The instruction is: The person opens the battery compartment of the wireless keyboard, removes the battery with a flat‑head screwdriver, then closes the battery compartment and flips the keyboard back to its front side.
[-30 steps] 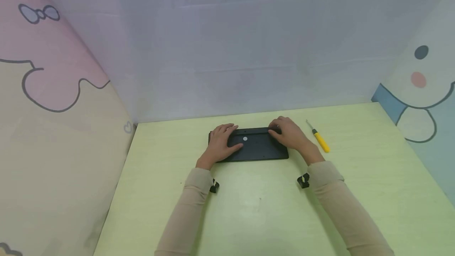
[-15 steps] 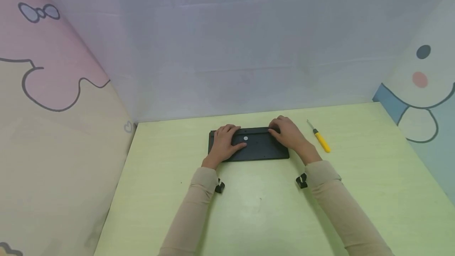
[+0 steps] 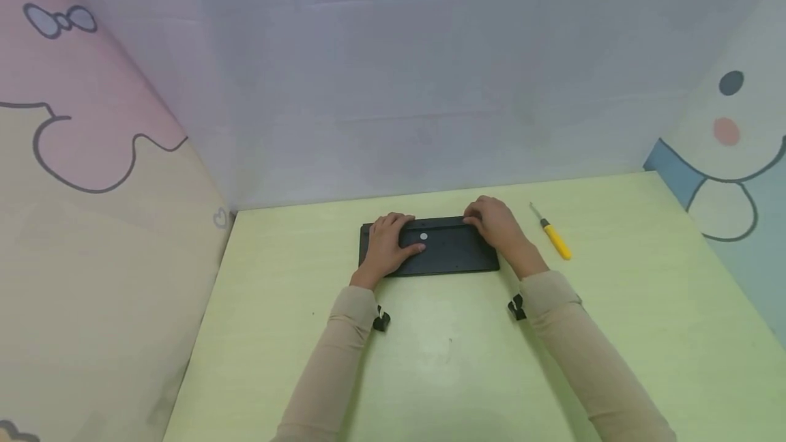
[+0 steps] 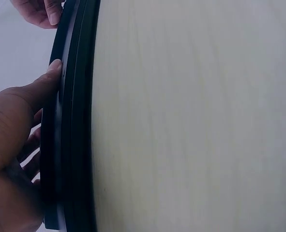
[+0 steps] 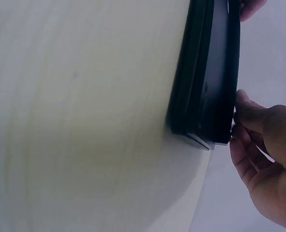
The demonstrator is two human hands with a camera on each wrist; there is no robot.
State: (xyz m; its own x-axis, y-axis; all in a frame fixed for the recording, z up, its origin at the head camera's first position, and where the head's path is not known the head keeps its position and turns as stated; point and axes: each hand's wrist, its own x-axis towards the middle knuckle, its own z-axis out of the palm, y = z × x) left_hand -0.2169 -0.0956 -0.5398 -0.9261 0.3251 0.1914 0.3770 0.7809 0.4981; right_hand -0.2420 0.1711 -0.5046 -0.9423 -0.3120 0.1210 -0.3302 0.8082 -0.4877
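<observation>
A flat black rectangular board point(image 3: 447, 249), looking like the underside of a keyboard, lies on the table. It has a raised bar along its far side and a round white sticker point(image 3: 424, 237). My left hand point(image 3: 385, 244) rests across its left part, thumb stretched over the surface and fingers towards the far edge. At the far right corner, my right hand point(image 3: 496, 222) has its thumb and curled fingers on the edge. In the right wrist view, that thumb and the fingertips pinch the edge of the black board point(image 5: 220, 77). What lies under the right fingertips is hidden.
A screwdriver point(image 3: 556, 240) with a yellow handle lies right of the board, its tip pointing away. Behind the table point(image 3: 430, 374) rises a pale cloth wall point(image 3: 393, 101). Patterned walls stand at left and right.
My left hand has slid a little to the right across the board. The right hand stays at the far right corner, its forearm shifted slightly left.
</observation>
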